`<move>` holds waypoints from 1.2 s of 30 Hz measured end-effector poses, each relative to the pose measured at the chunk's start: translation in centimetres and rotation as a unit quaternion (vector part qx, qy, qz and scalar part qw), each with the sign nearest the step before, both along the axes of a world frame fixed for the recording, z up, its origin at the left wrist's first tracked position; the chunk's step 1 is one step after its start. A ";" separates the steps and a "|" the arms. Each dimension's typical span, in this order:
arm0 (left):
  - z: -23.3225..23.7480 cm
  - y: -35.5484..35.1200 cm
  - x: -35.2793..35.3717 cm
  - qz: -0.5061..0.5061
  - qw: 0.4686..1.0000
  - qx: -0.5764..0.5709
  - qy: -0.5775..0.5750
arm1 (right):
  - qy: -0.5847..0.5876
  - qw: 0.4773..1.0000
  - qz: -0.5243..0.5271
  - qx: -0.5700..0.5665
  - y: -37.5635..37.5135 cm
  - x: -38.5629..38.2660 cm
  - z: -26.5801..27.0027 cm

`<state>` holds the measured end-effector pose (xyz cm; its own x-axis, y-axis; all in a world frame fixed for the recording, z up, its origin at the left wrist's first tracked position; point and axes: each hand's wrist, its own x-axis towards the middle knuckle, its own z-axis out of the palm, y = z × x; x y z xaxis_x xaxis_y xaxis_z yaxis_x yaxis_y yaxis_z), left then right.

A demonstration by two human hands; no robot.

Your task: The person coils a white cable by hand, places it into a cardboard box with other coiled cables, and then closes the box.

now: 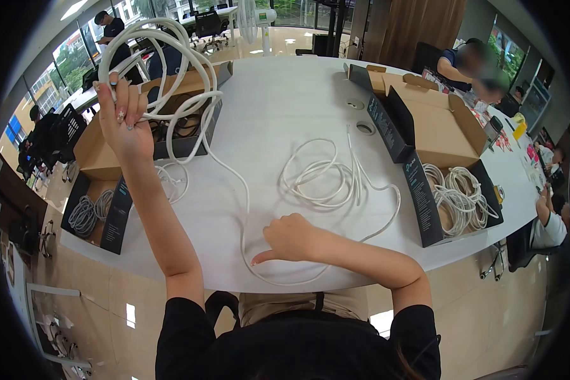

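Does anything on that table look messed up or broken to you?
I see nothing spilled or broken. Only the white cable looks untidy: it sprawls across the table in uneven loops, one stretch lying close to the front edge.

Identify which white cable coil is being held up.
The raised coil, gripped in the left hand; the mid-table coil lies loose, and the right-side bundle sits in an open box.

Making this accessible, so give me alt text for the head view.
A raised left hand holds looped white cable above a white table; the right hand is near its trailing length. Open boxes, some holding cables, flank a loose coil.
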<state>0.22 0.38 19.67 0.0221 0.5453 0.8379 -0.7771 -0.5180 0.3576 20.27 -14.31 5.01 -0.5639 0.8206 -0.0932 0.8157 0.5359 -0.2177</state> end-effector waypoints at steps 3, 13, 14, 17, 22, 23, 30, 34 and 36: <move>0.1 0.1 -0.6 -0.071 0.997 0.014 -0.031 | -0.011 0.999 0.031 0.005 0.7 -0.1 -1.9; 1.2 -2.3 -4.1 -0.206 0.970 0.043 -0.120 | 0.116 0.973 -0.162 0.116 5.3 1.8 0.3; 1.2 -2.3 -4.3 -0.210 0.969 0.042 -0.119 | 0.188 0.955 -0.154 0.168 5.9 1.1 0.7; 1.2 -2.7 -4.2 -0.209 0.969 0.032 -0.124 | 0.316 0.897 -0.065 0.303 8.4 -1.9 1.9; 1.0 -2.3 -3.9 -0.224 0.969 0.021 -0.107 | 0.550 0.821 0.044 0.149 10.3 -6.6 4.9; 1.1 -2.2 -4.0 -0.229 0.967 0.026 -0.110 | 0.577 0.813 0.055 0.060 10.3 -6.6 5.5; 0.6 -1.0 -8.9 -0.262 0.944 0.039 -0.198 | 0.617 0.784 -0.032 0.053 9.3 5.7 7.2; 0.0 0.1 -11.4 -0.192 0.959 0.044 -0.206 | 0.722 0.647 -0.170 0.174 7.8 16.0 9.3; -0.7 1.2 -12.7 -0.218 0.950 0.066 -0.216 | 0.793 0.522 -0.215 0.231 6.9 21.0 9.2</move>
